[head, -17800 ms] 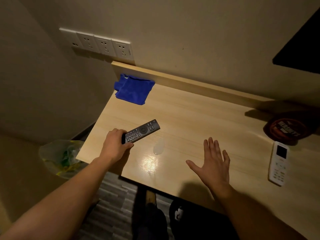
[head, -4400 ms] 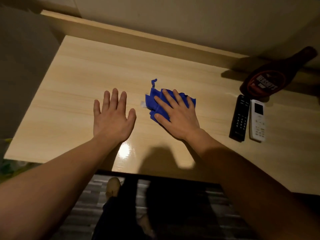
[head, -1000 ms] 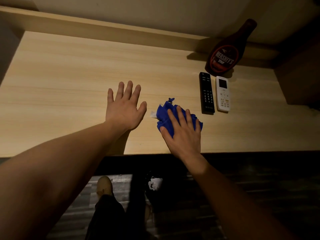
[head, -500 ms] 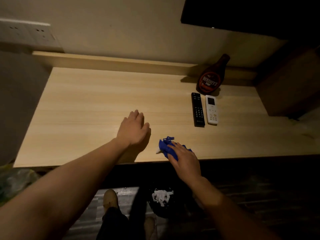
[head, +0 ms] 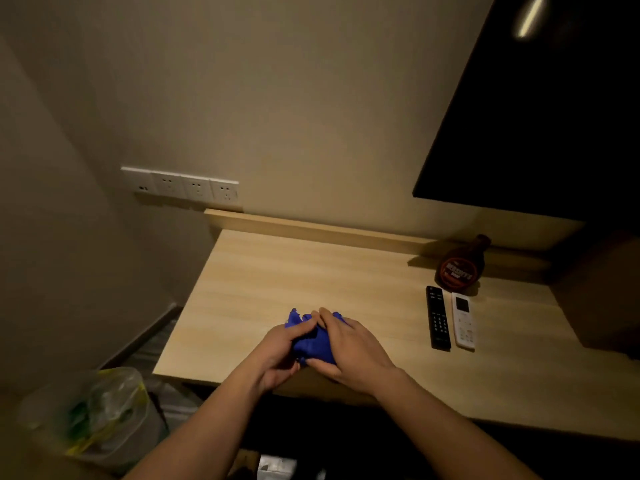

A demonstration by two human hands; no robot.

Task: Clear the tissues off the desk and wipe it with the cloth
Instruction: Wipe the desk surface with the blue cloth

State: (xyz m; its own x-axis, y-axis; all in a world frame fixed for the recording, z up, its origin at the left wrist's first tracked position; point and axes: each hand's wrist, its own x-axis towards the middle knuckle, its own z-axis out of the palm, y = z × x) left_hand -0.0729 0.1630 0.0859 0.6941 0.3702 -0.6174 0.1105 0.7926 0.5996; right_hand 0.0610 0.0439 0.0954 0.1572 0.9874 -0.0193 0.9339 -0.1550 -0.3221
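Soft blue cloth [head: 314,344] bunched, long axis indeterminate; gripped by curled fingers of left hand [head: 277,353] and right hand [head: 351,346] over wood-grain table [head: 311,268].

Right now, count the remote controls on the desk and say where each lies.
2. The slim black remote control lies at the right of the light wooden desk, before the brown syrup bottle; the white remote control lies beside it, farther right. None looks hidden.
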